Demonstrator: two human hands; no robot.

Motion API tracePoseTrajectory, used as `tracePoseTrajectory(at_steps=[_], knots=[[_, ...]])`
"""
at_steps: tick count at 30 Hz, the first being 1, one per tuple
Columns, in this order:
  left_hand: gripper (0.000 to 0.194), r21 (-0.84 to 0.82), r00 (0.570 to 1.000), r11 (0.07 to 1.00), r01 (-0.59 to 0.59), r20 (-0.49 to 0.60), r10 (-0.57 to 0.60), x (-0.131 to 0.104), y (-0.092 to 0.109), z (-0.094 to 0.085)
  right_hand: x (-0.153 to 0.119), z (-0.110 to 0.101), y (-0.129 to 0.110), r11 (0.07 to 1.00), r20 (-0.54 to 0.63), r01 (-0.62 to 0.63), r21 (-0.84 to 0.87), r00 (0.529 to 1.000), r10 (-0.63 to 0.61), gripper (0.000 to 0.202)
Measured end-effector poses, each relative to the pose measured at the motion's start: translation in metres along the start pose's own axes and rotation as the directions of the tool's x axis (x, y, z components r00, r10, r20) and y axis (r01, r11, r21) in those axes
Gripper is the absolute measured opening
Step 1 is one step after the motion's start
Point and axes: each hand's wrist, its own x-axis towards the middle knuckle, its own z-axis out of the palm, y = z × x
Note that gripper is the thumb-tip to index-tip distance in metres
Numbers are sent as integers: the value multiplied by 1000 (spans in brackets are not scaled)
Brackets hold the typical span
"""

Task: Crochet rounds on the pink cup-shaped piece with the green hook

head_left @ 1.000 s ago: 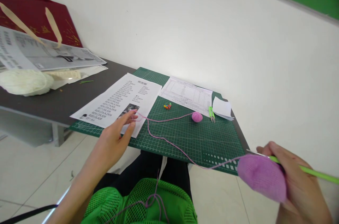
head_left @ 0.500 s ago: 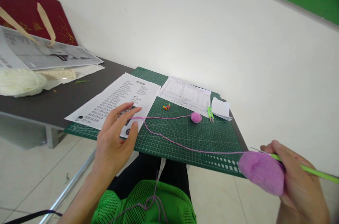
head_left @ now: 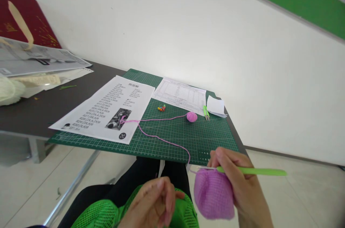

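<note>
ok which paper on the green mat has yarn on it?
The left sheet, with the dark photo: pink yarn lies over that photo. The table-printed sheet and small white papers have none.

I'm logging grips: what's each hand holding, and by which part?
Right hand: green hook by its handle, pink piece by one side. Left hand: nothing visible.
</note>
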Motion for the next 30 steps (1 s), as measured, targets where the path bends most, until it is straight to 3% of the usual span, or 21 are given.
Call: tracePoseTrajectory(at_steps=[4,7,10,14,17,19,23,26,30], knots=[[28,-223,997,972,69,-5,-72,28,2,11,-19,28,4,997,62,13,-71,998,-9,50],[31,-241,998,970,26,-44,-38,40,10,8,-30,37,14,996,99,16,-91,995,-7,52],[34,-123,994,989,-80,-90,69,33,15,4,-37,37,23,994,91,28,-101,996,-19,52],[27,201,964,954,-221,-106,246,10,10,3,-39,29,27,991,12,58,-121,998,-57,52],[19,360,967,908,-212,-56,248,2,7,3,-39,24,27,982,-59,110,-155,991,-120,48],[7,374,978,908,-187,-11,207,3,9,4,-40,23,26,972,-94,150,-182,981,-169,44],[30,197,997,978,-63,44,55,7,16,12,-43,27,25,948,-103,234,-216,960,-261,40],[25,-2,998,998,64,1,-64,8,14,20,-44,31,24,925,-86,305,-226,940,-331,39],[24,-146,988,982,118,-81,-130,6,8,24,-42,34,18,885,-77,404,-232,899,-431,33]])
